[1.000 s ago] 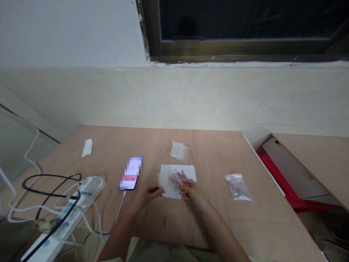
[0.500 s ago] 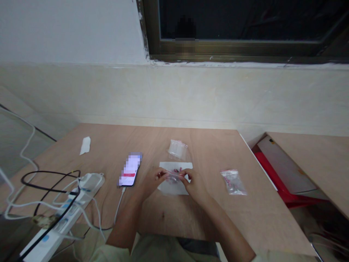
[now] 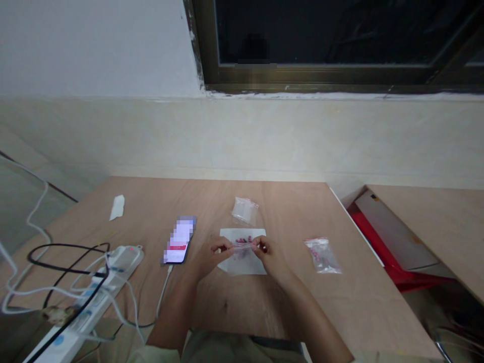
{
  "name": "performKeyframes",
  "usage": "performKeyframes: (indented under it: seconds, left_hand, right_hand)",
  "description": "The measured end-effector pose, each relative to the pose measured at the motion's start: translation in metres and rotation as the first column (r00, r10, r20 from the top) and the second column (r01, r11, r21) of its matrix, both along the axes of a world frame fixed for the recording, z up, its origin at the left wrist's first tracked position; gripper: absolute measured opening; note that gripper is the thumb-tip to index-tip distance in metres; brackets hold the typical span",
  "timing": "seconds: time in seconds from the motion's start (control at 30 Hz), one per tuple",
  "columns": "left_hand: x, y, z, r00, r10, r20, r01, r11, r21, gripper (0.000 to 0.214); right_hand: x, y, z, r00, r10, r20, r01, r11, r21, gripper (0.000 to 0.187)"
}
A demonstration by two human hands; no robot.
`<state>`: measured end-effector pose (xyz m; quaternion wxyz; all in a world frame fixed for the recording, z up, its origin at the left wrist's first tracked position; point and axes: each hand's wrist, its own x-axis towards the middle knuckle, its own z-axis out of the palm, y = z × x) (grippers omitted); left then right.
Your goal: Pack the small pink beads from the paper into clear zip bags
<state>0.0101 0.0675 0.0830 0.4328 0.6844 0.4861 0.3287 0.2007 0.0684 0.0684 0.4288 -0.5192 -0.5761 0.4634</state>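
Both hands meet over a white sheet of paper (image 3: 238, 265) on the wooden table (image 3: 287, 307). My left hand (image 3: 212, 253) and my right hand (image 3: 269, 253) each pinch one end of a small clear zip bag (image 3: 242, 248) with pink pieces inside, holding it level just above the paper. A few loose pink pieces (image 3: 242, 238) lie on the paper's far part. The fingers of both hands are closed on the bag's top edge.
A stack of clear bags (image 3: 244, 210) lies beyond the paper. A filled bag of pink pieces (image 3: 322, 255) sits to the right. A phone (image 3: 179, 240) on a cable, a power strip (image 3: 99, 295) with tangled cords and a white scrap (image 3: 117, 206) lie left. The table edge drops off at right.
The hands lifted the small bag off the paper and came together, each now pinching one end of its top edge. The view shifted slightly.
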Motion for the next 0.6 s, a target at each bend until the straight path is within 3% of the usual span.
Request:
performKeyframes:
  seconds: [0.13, 0.3, 0.6]
  left_hand:
    - [0.002, 0.007, 0.004, 0.999, 0.019, 0.039, -0.019, 1.000, 0.002, 0.018]
    - [0.005, 0.010, 0.001, 0.998, -0.011, 0.063, 0.013, 0.999, -0.037, 0.018]
    - [0.016, 0.000, 0.004, 0.999, -0.032, 0.011, 0.032, 0.999, 0.019, 0.019]
  right_hand:
    - [-0.004, 0.005, -0.007, 1.000, -0.012, -0.023, 0.012, 1.000, 0.000, 0.016]
    - [-0.011, 0.006, -0.011, 0.985, 0.058, -0.160, -0.073, 0.993, -0.088, 0.021]
    - [-0.017, -0.004, -0.003, 0.981, 0.062, -0.184, -0.077, 0.994, -0.076, 0.020]
